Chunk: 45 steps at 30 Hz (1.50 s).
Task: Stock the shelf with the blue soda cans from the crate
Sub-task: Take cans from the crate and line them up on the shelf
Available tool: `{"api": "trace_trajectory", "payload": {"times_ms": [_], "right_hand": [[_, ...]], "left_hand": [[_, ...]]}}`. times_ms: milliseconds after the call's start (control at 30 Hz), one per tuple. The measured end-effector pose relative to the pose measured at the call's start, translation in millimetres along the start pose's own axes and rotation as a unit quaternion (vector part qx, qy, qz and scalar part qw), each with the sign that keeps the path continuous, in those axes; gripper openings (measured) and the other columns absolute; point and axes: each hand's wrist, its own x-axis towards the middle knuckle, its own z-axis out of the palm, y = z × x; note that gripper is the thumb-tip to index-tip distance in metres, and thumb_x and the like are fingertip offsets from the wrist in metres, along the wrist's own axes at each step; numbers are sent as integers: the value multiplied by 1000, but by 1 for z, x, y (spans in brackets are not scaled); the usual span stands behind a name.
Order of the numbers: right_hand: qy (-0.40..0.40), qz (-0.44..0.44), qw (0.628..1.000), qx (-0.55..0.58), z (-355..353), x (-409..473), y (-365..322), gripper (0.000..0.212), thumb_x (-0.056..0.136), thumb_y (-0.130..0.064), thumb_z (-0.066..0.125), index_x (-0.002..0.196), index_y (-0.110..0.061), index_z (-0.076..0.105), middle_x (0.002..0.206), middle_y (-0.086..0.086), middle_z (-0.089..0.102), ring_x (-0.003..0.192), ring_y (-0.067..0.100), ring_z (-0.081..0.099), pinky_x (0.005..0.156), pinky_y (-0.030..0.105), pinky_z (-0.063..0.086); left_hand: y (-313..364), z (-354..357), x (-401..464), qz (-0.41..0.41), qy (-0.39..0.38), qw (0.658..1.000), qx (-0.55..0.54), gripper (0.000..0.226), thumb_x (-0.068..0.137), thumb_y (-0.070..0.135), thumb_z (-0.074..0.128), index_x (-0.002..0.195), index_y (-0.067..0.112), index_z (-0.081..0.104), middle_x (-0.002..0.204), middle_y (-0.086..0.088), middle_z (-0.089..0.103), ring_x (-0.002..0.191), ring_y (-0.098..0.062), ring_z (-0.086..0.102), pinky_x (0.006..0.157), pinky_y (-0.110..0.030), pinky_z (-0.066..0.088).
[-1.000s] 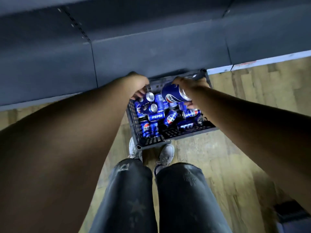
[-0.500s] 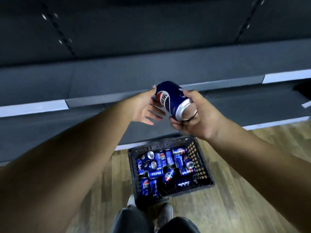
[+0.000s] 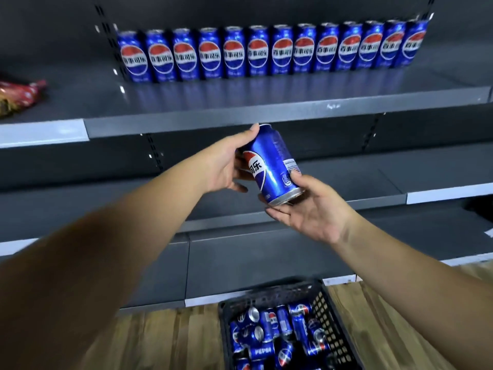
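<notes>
I am in the carrying step: one blue soda can (image 3: 272,164) is up out of the crate (image 3: 333,316) and held in front of the shelving, not yet set down. It tilts, its top leaning toward eleven o'clock and its silver base toward five o'clock.

My left hand (image 3: 226,166) lies on the can's nine o'clock side, thumb up near the top rim and fingers curled round the body by the logo. My right hand (image 3: 312,212) sits at the can's five o'clock, palm up and fingers nearly straight, cupping the base from beneath with the thumb against the lower wall. So the left grips and the right only supports.

The target, I judge, is the upper shelf (image 3: 266,102) at twelve o'clock from the can, where a row of cans (image 3: 266,52) already stands upright along the back, labels facing out. The shelf's front strip looks bare. The next move calls for righting the can, lifting it over the shelf's front lip and standing it in front of that row, logo forward, without knocking the ones behind.

The crate stands on the wooden floor at six o'clock, well below my hands, with many cans lying jumbled inside, so plenty of the job remains.
</notes>
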Motion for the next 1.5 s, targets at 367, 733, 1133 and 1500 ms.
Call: {"api": "trace_trajectory", "payload": {"times_ms": [367,733,1133,1500], "right_hand": [[-119,-76,988,68,58,2,-25,99,30,-13,93,120,-6,53,101,16,68,83,29,68,72,36,57],[-125,-77,987,-66,77,-4,-32,116,27,-22,97,129,-9,44,103,10,69,87,22,68,78,33,57],[-175,-18,981,-79,80,-22,-53,84,34,-27,96,110,-6,66,109,17,67,97,33,65,87,45,54],[-83,-125,976,-156,90,-25,-54,74,55,-28,86,121,-9,59,111,11,69,92,21,69,75,35,58]], "left_hand": [[41,-3,-48,119,67,984,-116,41,76,57,61,94,20,61,93,-3,70,86,-22,67,75,-37,54],[59,-14,-68,175,145,970,-82,32,69,38,79,86,15,65,82,-4,73,85,-23,67,95,-47,50],[63,0,-69,231,46,961,-146,19,79,33,63,80,14,67,75,-1,73,70,-12,68,88,-33,52],[68,-1,-66,257,78,960,-83,48,55,52,68,90,20,70,95,0,74,91,-18,67,88,-37,51]]}}
